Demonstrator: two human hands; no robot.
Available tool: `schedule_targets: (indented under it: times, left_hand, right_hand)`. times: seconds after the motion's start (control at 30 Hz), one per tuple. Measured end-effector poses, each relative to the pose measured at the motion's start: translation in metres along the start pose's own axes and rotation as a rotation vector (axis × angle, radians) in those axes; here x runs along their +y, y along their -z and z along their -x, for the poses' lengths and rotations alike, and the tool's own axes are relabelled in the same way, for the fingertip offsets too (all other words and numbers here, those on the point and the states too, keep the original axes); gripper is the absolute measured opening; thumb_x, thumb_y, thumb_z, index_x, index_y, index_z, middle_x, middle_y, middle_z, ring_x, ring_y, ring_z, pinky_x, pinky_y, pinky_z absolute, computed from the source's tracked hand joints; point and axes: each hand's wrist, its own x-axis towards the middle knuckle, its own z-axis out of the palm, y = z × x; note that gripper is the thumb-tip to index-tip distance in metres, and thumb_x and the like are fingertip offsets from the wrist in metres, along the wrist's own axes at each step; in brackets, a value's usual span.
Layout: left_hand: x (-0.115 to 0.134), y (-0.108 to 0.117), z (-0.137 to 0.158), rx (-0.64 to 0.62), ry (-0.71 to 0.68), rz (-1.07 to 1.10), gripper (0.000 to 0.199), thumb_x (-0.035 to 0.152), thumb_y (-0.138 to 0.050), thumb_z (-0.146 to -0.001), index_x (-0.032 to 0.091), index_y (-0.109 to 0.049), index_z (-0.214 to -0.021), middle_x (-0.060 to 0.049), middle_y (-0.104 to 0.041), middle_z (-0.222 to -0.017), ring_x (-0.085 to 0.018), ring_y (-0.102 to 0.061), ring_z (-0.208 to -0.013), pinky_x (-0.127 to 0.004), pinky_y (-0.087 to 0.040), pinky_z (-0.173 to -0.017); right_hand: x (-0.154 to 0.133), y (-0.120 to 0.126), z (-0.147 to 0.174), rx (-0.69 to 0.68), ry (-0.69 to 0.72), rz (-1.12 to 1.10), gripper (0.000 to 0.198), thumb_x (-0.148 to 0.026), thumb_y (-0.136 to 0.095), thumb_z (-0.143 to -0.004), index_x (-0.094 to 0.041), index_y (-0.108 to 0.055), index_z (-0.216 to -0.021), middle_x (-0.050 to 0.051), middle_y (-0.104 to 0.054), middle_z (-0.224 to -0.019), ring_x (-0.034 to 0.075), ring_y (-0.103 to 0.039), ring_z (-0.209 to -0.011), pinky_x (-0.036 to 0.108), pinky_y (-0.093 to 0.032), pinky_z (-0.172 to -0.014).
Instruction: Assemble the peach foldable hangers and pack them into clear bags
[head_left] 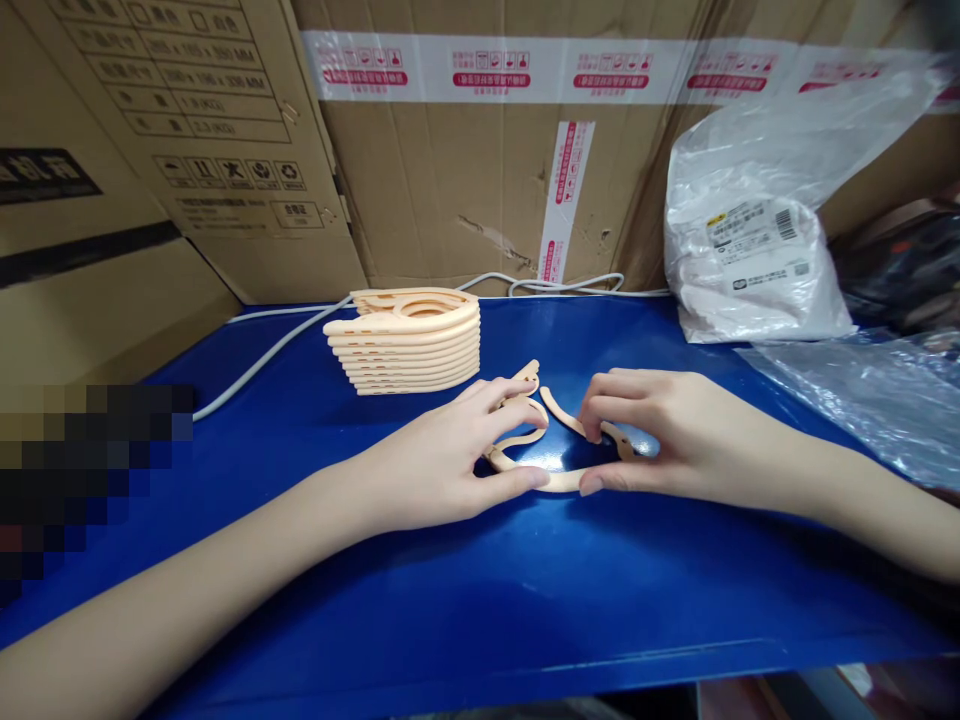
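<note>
A cream-coloured folding clothes hanger (561, 482) lies on the blue tabletop between my hands, its curved parts spread apart. My left hand (457, 450) grips its left side, the thumb on the lower bar and the fingers over the upper curved pieces. My right hand (664, 430) pinches the right side, with the thumb at the lower bar's end and the fingers by the upper right arm. My fingers cover parts of both joints. Behind my left hand stands a neat stack of folded hangers (412, 350) of the same colour.
Cardboard boxes (450, 190) wall off the back and left of the blue table (480, 600). A white cable (277, 355) runs along the back. At the right sit a white plastic bag (757, 270) with a label and a clear plastic sheet (847, 400).
</note>
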Motion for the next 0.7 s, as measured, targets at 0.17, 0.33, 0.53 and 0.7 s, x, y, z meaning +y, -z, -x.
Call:
schedule_targets:
  times: [0.17,0.33,0.53,0.7]
  left_hand:
    - [0.0011,-0.0022,0.0004,-0.009,0.012,-0.096,0.053,0.052,-0.054,-0.092,0.02,-0.051,-0.135,-0.012,-0.044,-0.147,-0.027,-0.039,-0.138,-0.042,-0.038,-0.112]
    - [0.0016,-0.0035,0.0001,-0.014,0.01,-0.135,0.061,0.057,-0.052,-0.092,0.016,-0.048,-0.138,-0.013,-0.043,-0.148,-0.028,-0.036,-0.139,-0.042,-0.041,-0.11]
    - [0.0013,-0.0045,-0.0008,0.003,-0.011,-0.129,0.06,0.056,-0.053,-0.092,0.015,-0.046,-0.136,-0.014,-0.049,-0.143,-0.028,-0.041,-0.135,-0.043,-0.041,-0.109]
    - [0.0015,-0.0036,-0.0016,0.006,-0.012,-0.096,0.058,0.05,-0.056,-0.092,0.015,-0.043,-0.136,-0.014,-0.051,-0.14,-0.027,-0.042,-0.133,-0.045,-0.041,-0.108]
  right_hand:
    - [-0.0055,-0.0007,0.0003,-0.049,0.092,-0.043,0.042,-0.06,-0.06,-0.086,-0.018,-0.058,-0.076,0.0,-0.056,-0.075,0.014,-0.05,-0.067,0.027,-0.034,-0.061]
    - [-0.0064,-0.0007,0.0003,-0.158,0.113,-0.197,0.037,-0.052,-0.068,-0.083,-0.019,-0.055,-0.076,-0.002,-0.053,-0.074,0.012,-0.048,-0.068,0.025,-0.033,-0.06]
    - [-0.0095,0.0003,0.0003,-0.211,0.053,-0.292,0.032,-0.043,-0.074,-0.079,-0.02,-0.06,-0.097,0.0,-0.058,-0.089,0.014,-0.053,-0.077,0.026,-0.037,-0.065]
    - [-0.0061,0.0014,-0.0007,-0.219,0.036,-0.342,0.025,-0.028,-0.069,-0.082,-0.019,-0.061,-0.104,0.002,-0.059,-0.099,0.016,-0.055,-0.086,0.026,-0.041,-0.073]
